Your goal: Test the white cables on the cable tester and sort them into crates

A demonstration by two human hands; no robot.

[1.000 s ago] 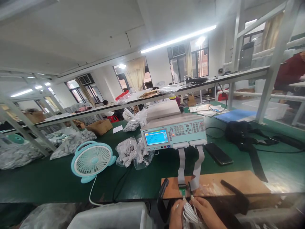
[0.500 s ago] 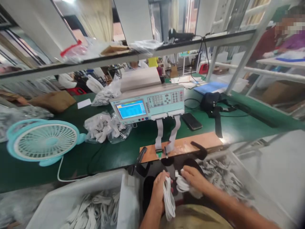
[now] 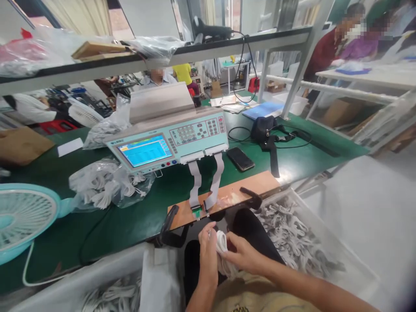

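Over my lap, a coiled bundle of white cable (image 3: pixel 221 241) sits between my two hands. My left hand (image 3: pixel 207 253) is closed along its left side, with the thumb and fingers pointing up. From the right, my right hand (image 3: pixel 242 252) pinches the loops with thumb and fingers. A paler, blurred part of the coil hangs below the hands; whether it belongs to a second bundle I cannot tell. Just beyond the hands, two grey ribbon cables (image 3: pixel 212 186) run from a tester (image 3: pixel 169 138) with a lit screen to small connectors (image 3: pixel 196 212) at the table edge.
White bins of cable bundles stand at left (image 3: pixel 162 277) and right (image 3: pixel 351 255). A wooden strip (image 3: pixel 260 184) is held by black clamps (image 3: pixel 169 223). On the green table are a phone (image 3: pixel 240 159), a black pouch (image 3: pixel 263 129), bagged cables (image 3: pixel 97 182) and a fan (image 3: pixel 29 216).
My hands, apart before with a white cable bundle in each, have come together around the coil. The view has shifted, so the table objects appear further left.
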